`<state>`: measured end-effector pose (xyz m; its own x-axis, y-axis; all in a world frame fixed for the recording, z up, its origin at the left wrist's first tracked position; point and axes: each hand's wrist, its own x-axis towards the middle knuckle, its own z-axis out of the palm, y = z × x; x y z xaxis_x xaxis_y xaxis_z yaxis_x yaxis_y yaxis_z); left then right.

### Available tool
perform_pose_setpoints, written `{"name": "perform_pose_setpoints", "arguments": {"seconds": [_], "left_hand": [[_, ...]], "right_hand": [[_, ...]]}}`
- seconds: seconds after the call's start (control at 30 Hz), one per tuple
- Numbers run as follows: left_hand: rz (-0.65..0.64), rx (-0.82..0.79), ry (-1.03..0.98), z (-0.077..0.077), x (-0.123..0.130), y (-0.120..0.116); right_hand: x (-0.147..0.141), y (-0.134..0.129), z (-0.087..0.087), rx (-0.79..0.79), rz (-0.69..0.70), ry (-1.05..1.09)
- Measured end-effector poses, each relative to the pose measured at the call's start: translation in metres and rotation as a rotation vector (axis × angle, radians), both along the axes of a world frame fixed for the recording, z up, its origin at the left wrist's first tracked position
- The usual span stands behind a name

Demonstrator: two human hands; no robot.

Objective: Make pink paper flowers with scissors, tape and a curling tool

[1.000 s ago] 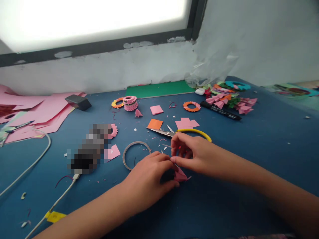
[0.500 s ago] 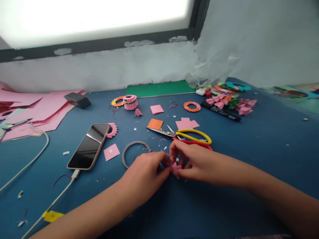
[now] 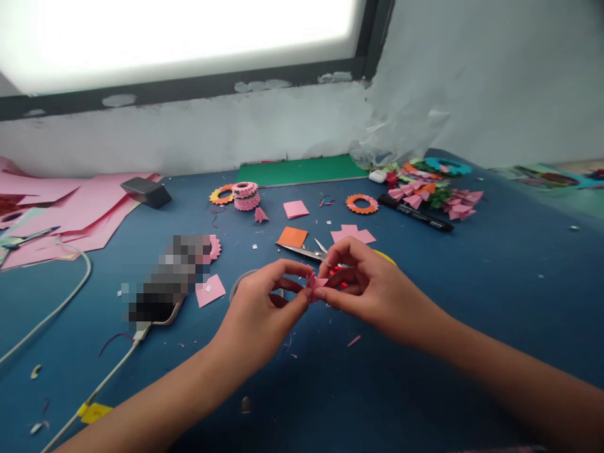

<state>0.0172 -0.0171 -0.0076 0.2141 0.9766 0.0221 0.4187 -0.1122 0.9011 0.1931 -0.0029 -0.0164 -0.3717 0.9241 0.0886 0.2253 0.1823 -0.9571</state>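
Between my fingertips is a small folded piece of pink paper (image 3: 315,286), raised off the blue table. My left hand (image 3: 267,302) pinches it from the left, thumb below and fingers above. From the right, my right hand (image 3: 365,280) grips its other side between thumb and forefinger. Scissors (image 3: 306,251) with yellow and red handles lie behind my right hand, which covers most of the handles. A roll of tape (image 3: 236,286) is partly hidden by my left hand. An orange paper square (image 3: 292,236) lies by the scissor blades.
On the left are a phone (image 3: 163,296) with a white cable, a pink square (image 3: 210,290) and pink sheets (image 3: 89,207). Farther back stand stacked pink paper rings (image 3: 246,197). A black marker (image 3: 415,214) lies before folded paper pieces (image 3: 462,204) at right.
Both hands have lifted the folded pink paper up and slightly left, away from the table. My right hand now covers more of the scissor handles.
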Motion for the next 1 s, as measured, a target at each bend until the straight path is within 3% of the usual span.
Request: {"name": "perform_pose_setpoints", "arguments": {"seconds": [0.17,0.37,0.5,0.77,1.0], "left_hand": [[0.029,-0.143,-0.166,0.0022,-0.0015,0.0016],[0.014,-0.215,-0.279,0.0032,-0.0043,0.0068],[0.027,-0.258,-0.314,0.0039,-0.0023,0.0074],[0.015,-0.300,-0.320,0.0056,0.0020,0.0044],[-0.029,-0.377,-0.378,0.0018,0.0003,0.0038]], "right_hand": [[0.0000,-0.0018,0.0016,0.056,-0.018,-0.023],[0.0029,-0.0010,-0.0008,0.535,-0.038,-0.324],[0.0053,0.0001,-0.0017,0.787,0.039,-0.503],[0.0022,-0.0050,0.0031,0.842,0.055,-0.619],[0.0016,-0.0036,0.0025,0.800,0.062,-0.577]]}}
